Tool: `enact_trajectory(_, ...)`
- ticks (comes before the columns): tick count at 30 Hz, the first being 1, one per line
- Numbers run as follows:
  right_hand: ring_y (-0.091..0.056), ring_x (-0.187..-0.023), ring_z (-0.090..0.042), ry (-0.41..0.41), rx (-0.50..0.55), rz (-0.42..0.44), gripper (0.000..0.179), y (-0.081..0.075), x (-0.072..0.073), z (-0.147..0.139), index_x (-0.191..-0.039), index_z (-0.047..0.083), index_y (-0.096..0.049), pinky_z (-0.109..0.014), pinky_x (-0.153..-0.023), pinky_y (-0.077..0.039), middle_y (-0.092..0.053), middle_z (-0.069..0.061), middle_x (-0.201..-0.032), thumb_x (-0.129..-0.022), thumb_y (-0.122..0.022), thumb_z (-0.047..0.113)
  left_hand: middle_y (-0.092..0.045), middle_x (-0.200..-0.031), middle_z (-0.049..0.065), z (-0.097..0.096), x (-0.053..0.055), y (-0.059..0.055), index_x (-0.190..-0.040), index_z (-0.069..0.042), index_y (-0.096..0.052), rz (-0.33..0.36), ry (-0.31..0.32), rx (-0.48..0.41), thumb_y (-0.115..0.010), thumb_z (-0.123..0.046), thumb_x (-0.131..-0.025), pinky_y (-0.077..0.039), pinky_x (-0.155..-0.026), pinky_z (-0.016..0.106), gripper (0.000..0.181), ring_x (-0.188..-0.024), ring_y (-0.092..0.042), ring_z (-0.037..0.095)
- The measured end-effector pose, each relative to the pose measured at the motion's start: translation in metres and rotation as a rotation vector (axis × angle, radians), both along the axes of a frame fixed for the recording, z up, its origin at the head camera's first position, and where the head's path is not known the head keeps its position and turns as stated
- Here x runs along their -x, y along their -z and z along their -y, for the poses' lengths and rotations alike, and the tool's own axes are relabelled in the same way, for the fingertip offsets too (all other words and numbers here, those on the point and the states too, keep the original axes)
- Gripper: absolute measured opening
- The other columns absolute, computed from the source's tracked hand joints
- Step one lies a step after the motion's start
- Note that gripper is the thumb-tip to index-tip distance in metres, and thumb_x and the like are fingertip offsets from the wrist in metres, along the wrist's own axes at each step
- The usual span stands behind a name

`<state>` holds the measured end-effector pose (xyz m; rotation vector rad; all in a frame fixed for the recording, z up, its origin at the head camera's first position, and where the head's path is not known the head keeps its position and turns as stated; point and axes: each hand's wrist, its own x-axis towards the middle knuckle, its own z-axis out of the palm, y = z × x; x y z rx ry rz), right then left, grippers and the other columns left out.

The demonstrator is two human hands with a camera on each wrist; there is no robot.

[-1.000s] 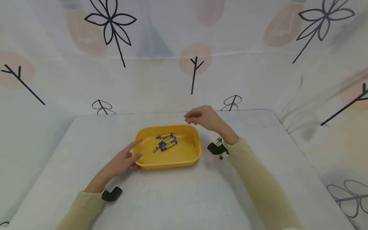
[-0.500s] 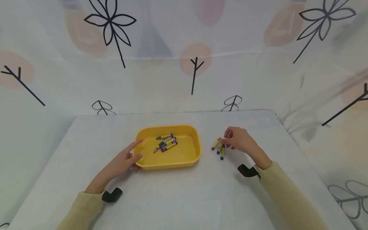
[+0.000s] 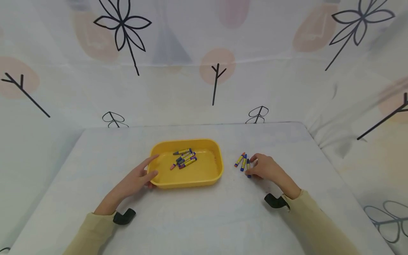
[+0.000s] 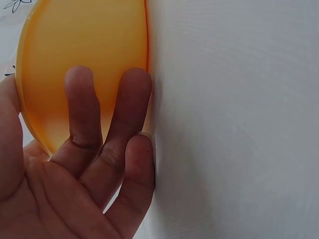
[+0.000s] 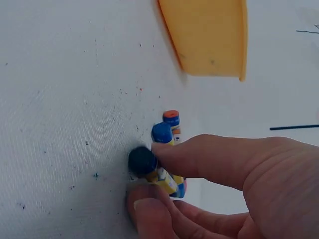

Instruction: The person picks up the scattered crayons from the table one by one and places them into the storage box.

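My left hand (image 3: 135, 179) grips the left side of a yellow plastic tray (image 3: 205, 168). Its thumb and index finger lie over the rim, and the other fingers press the outer wall (image 4: 109, 35) in the left wrist view. Inside the tray lies a loose pile of crayons (image 3: 188, 162) with yellow wrappers. To the right of the tray, my right hand (image 3: 266, 168) pinches a dark-ended crayon (image 5: 142, 160) between thumb and fingers, low over the table. Just left of it lie a blue crayon (image 3: 243, 163) and an orange crayon (image 3: 239, 159).
The white table (image 3: 191, 219) carries small coloured specks near the crayons in the right wrist view. Behind it hangs a pale cloth (image 3: 178, 92) printed with plant drawings.
My right hand has moved from above the tray's back right corner, right and down to the loose crayons, and now pinches the rightmost one. The left hand and tray stay put.
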<state>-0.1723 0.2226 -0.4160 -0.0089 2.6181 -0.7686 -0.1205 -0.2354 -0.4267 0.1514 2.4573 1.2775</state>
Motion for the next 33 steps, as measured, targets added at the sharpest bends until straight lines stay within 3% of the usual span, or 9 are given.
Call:
enact_trajectory(7,-0.059,-0.073,-0.020,-0.030,-0.050,-0.083,0.035,-0.006,-0.004,-0.002,-0.112,-0.005,-0.063,-0.034,-0.062,-0.048,-0.066,-0.011,-0.093,-0.083,-0.071,0.014,-0.064,-0.078,0.007,0.000,-0.001,-0.001,-0.158,-0.026,-0.023,-0.010,0.006,0.008,-0.055,-0.035,-0.103,-0.041,-0.076,0.038,0.065,-0.074,-0.059,0.024)
enact_trajectory(14,-0.060,-0.075,-0.021,-0.038,-0.036,-0.082,0.034,-0.011,-0.005,-0.010,-0.113,-0.007,-0.066,-0.034,-0.062,-0.050,-0.067,-0.013,-0.098,-0.086,-0.068,0.013,-0.064,-0.079,0.007,0.001,0.000,0.000,-0.158,-0.026,-0.023,-0.008,0.008,-0.002,-0.055,-0.035,-0.103,-0.042,-0.076,0.038,0.065,-0.074,-0.060,0.024)
enact_trajectory(23,-0.066,-0.089,-0.020,0.009,0.193,0.041,0.040,-0.024,-0.001,-0.024,-0.129,-0.011,-0.059,-0.035,-0.077,-0.056,-0.063,-0.022,-0.118,-0.094,-0.062,0.010,-0.065,-0.078,0.007,0.002,0.000,0.003,-0.158,-0.026,-0.023,-0.012,0.010,0.002,-0.056,-0.035,-0.103,-0.042,-0.076,0.037,0.065,-0.074,-0.061,0.023)
enact_trajectory(28,-0.066,-0.100,-0.024,-0.015,0.358,0.052,0.042,-0.038,0.003,-0.019,-0.134,-0.011,-0.055,-0.036,-0.084,-0.055,-0.056,-0.025,-0.131,-0.098,-0.061,0.011,-0.065,-0.079,0.007,0.001,0.001,0.002,-0.158,-0.024,-0.023,-0.015,0.010,0.007,-0.056,-0.034,-0.103,-0.043,-0.075,0.037,0.065,-0.073,-0.060,0.023)
enact_trajectory(33,-0.062,-0.109,-0.030,-0.051,0.391,0.029,0.041,-0.052,0.013,-0.002,-0.134,-0.006,-0.056,-0.036,-0.088,-0.053,-0.058,-0.022,-0.131,-0.098,-0.061,0.013,-0.064,-0.079,0.007,0.001,0.000,0.001,-0.159,-0.025,-0.023,-0.009,0.008,0.001,-0.056,-0.034,-0.103,-0.043,-0.075,0.037,0.066,-0.074,-0.060,0.023)
